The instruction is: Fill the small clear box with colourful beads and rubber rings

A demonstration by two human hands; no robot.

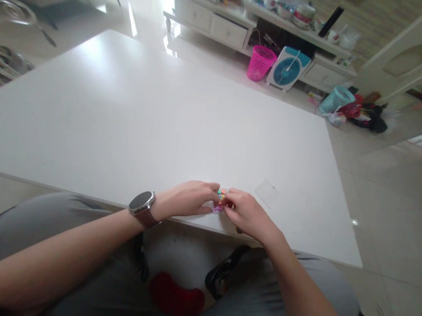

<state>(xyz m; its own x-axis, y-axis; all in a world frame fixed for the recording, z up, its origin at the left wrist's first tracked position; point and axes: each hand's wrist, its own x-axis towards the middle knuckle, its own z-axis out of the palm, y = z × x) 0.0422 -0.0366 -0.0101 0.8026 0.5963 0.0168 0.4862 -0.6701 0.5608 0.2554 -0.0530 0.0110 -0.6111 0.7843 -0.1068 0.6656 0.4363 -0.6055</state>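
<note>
Several small colourful pieces (221, 195) lie close together on the white table (184, 123) near its front edge, between my two hands. My left hand (199, 197), with a watch (142, 201) on the wrist, rests at their left side, its thumb and fingers apart around the edge of the pieces. At their right side is my right hand (241, 209), its fingertips pinched together over the pieces; what they hold is too small to make out. A thin clear sheet (267, 192) lies flat to the right, beyond my right hand.
The table's front edge (292, 248) runs just below my hands, above my legs. Past the far edge stand a pink basket (261, 63), a blue and white fan (287, 69), a light blue basket (337, 100) and a white cabinet (229, 31) with dishes.
</note>
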